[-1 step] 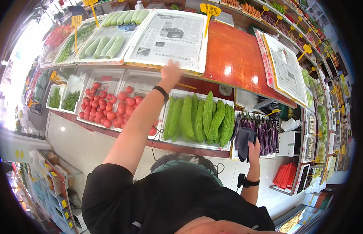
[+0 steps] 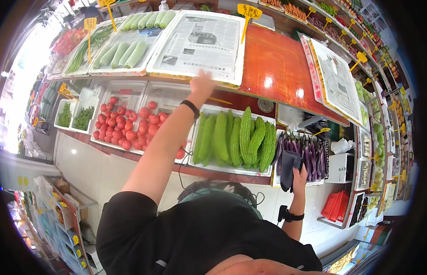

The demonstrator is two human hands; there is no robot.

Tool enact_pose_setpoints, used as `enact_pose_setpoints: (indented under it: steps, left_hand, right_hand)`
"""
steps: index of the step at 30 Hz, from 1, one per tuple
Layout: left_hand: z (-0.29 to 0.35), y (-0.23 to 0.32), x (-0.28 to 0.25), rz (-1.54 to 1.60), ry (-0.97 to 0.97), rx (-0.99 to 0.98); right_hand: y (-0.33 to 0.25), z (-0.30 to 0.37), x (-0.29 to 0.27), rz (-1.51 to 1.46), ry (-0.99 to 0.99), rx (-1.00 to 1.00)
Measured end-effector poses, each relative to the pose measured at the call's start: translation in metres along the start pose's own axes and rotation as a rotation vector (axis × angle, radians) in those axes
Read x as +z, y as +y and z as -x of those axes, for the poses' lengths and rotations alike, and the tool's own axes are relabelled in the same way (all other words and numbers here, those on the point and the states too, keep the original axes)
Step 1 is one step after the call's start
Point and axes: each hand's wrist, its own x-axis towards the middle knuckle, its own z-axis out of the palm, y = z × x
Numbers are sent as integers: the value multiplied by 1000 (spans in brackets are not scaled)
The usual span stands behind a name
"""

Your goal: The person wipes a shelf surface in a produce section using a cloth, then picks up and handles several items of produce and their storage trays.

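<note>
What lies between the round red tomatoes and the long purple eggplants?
In the head view, long, bumpy green bitter melons lie there, in a white rectangular foam tray.

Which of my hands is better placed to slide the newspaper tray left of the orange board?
Probably your left hand: it's blurred, but at the front edge of the newspaper tray. Your right hand is farther off, by the eggplants, and holds a dark item.

I have the bare left arm [image 2: 155,158] stretched toward the far middle, the bare left hand [image 2: 202,85] at its end blurred about the fingers. Near right, I have the bare right forearm [image 2: 296,199] pointing forward, the bare right hand [image 2: 299,178] curled.
</note>
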Motion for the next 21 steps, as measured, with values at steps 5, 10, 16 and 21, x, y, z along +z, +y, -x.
enact_pose_setpoints:
  steps: [5, 10, 16, 21]
  left_hand:
    - [2, 8, -5, -10, 42, -7]
    - [-11, -17, 12, -114, -43, 40]
    - [14, 20, -33, 72, 93, -30]
    - [22, 103, -36, 447, 245, 270]
  right_hand:
    - [0, 45, 4, -218, 135, 59]
    - [-2, 53, -15, -515, 254, 64]
    - [6, 68, -65, -652, 442, 101]
    - [42, 62, -107, -745, 510, 161]
